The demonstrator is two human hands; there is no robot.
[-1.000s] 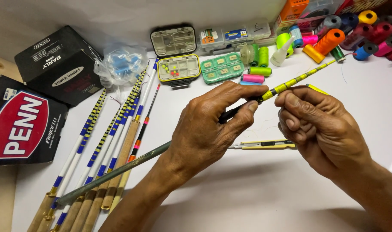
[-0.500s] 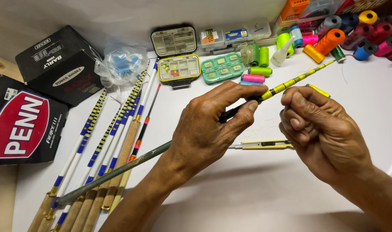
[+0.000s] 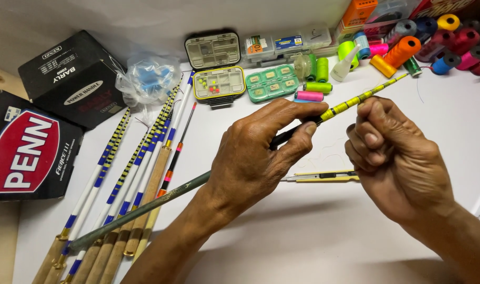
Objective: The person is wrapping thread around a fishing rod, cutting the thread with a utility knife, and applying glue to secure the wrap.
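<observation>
White table (image 3: pixel 303 252), smooth matte top, everything sits on it. Two black cardboard boxes (image 3: pixel 50 115) at far left, one with a red oval badge. Bundle of finished rods (image 3: pixel 119 179) lies left of centre: cork-coloured grips at the near end, white blanks with blue bands, then yellow-black banding, all running near-left to far-right.

Rod in hand (image 3: pixel 350 102): long axis diagonal, butt end low-left past the wrist, tip pointing up-right toward the thread spools (image 3: pixel 408 47). Lower section dull green-grey and smooth, mid section black, upper section wrapped in yellow and black bands, tapering thin. Held clear of the table.

Left hand (image 3: pixel 261 158) closed around the black section, thumb under, index finger over the top. Right hand (image 3: pixel 397 158) curled into a loose fist just right of the banded part, fingertips pinched together next to the rod; whether they grip thread I cannot tell.

Below the hands: slim yellow utility knife (image 3: pixel 324 177) flat on the table. Far side: small compartment cases (image 3: pixel 219 84), one yellow-rimmed, one green, one dark and open. Crumpled clear plastic bag (image 3: pixel 148 79) with blue parts beside them.
</observation>
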